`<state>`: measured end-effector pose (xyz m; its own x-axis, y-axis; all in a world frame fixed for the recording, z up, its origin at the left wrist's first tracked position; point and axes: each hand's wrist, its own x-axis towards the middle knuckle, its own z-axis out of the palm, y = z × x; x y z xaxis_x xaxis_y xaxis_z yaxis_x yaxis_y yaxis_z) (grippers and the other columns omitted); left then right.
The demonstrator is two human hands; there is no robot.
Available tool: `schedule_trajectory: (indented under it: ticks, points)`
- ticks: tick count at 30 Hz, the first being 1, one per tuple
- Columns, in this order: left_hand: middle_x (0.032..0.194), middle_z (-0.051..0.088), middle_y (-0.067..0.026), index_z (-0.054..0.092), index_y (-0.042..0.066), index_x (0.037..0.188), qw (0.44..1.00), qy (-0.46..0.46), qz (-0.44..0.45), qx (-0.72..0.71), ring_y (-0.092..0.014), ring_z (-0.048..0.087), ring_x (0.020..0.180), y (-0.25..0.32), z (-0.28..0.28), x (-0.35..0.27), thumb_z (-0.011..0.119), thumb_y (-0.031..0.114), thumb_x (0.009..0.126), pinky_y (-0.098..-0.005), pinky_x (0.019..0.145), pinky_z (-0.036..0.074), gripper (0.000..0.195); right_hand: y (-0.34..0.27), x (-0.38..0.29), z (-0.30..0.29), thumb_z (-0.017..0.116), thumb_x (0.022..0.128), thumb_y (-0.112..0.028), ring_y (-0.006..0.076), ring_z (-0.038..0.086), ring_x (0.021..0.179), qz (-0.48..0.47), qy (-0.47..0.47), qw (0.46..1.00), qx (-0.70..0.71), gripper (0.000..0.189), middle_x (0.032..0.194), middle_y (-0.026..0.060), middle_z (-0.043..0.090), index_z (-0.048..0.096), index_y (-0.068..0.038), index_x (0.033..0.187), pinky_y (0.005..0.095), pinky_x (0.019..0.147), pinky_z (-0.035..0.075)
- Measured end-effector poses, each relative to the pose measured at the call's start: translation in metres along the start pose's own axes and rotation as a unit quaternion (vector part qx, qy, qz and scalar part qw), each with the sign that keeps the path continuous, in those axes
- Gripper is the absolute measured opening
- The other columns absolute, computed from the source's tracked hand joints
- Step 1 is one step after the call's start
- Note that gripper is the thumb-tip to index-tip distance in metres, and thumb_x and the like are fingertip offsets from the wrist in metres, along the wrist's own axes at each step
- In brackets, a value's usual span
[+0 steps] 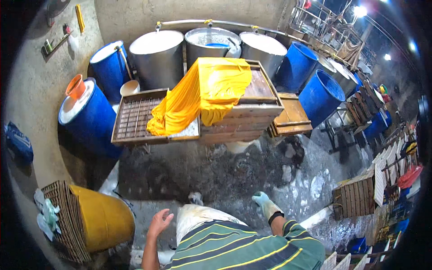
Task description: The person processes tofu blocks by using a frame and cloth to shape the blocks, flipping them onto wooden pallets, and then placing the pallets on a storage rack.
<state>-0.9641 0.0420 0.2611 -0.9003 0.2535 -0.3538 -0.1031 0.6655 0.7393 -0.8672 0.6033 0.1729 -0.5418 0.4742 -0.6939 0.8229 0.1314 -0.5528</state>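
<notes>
My bare left hand [161, 221] hangs by my side with the fingers apart and nothing in it. A light glove with a dark tip covers my right hand [265, 202]; how its fingers are held is unclear. Neither hand touches anything that I can see. Before me, yellow cloth [202, 91] drapes over a stack of wooden trays [241, 119] and sags down to the left. Its bunched lower end lies on a low wooden frame with a metal grid [135, 116]. A white apron [206, 216] covers my front.
Several steel vats [157, 54] stand behind the trays under a pipe [182, 23]. An orange bucket [76, 87] sits on a blue barrel [92, 123] at left. Near my left side is a yellow barrel [104, 217]. The floor [216, 172] looks wet. Slatted wood [354, 197] stands at right.
</notes>
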Motion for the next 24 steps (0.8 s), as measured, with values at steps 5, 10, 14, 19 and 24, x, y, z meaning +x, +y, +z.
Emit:
schedule_trajectory:
  ticks: [5,10,14,19,24]
  points:
    - [0.112,0.074,-0.0207,0.067,-0.001,0.127,0.997,0.005,0.063,-0.048,-0.030,0.074,0.101,0.073,-0.015,0.140,0.073,0.036,0.094,-0.0400,0.090,0.057,0.050,-0.015,0.073,-0.026,0.078,0.088,-0.033,0.0195,0.068,0.090,-0.002,0.059,0.997,0.050,0.039,0.099,0.0104,0.075,0.073,0.000,0.107,0.0363,0.080,0.055]
    - [0.112,0.074,-0.0197,0.066,-0.002,0.128,0.986,-0.090,0.133,-0.050,-0.027,0.074,0.100,0.182,-0.043,0.238,0.074,0.031,0.095,-0.0365,0.089,0.057,0.047,-0.167,0.077,-0.056,0.076,0.091,-0.034,0.0158,0.063,0.081,-0.115,0.080,0.989,0.046,0.035,0.089,0.0059,0.072,0.072,-0.003,0.105,0.0334,0.072,0.051]
    - [0.114,0.073,-0.0181,0.064,-0.001,0.130,0.965,-0.163,0.206,-0.021,-0.028,0.072,0.103,0.298,-0.027,0.333,0.074,0.030,0.095,-0.0364,0.092,0.056,0.048,-0.260,0.112,-0.129,0.083,0.088,-0.022,0.0132,0.064,0.080,-0.291,0.156,0.936,0.118,0.030,0.089,0.0022,0.071,0.071,-0.004,0.108,0.0317,0.073,0.054]
    - [0.130,0.065,-0.0201,0.059,0.002,0.138,0.924,0.036,0.379,0.038,-0.035,0.063,0.120,0.394,0.029,0.449,0.076,0.026,0.090,-0.0430,0.104,0.049,0.056,-0.409,0.180,-0.216,0.090,0.075,-0.025,0.0326,0.070,0.106,-0.525,0.238,0.810,-0.105,0.051,0.113,0.0157,0.073,0.072,-0.003,0.118,0.0403,0.094,0.055]
    - [0.116,0.065,-0.0163,0.064,0.006,0.125,0.903,0.142,0.365,0.177,-0.036,0.061,0.111,0.443,0.087,0.536,0.085,0.029,0.079,-0.0461,0.096,0.048,0.055,-0.469,0.275,-0.266,0.085,0.071,-0.043,0.0345,0.068,0.100,-0.553,0.205,0.730,-0.346,0.047,0.103,0.0109,0.072,0.072,-0.014,0.106,0.0473,0.089,0.052]
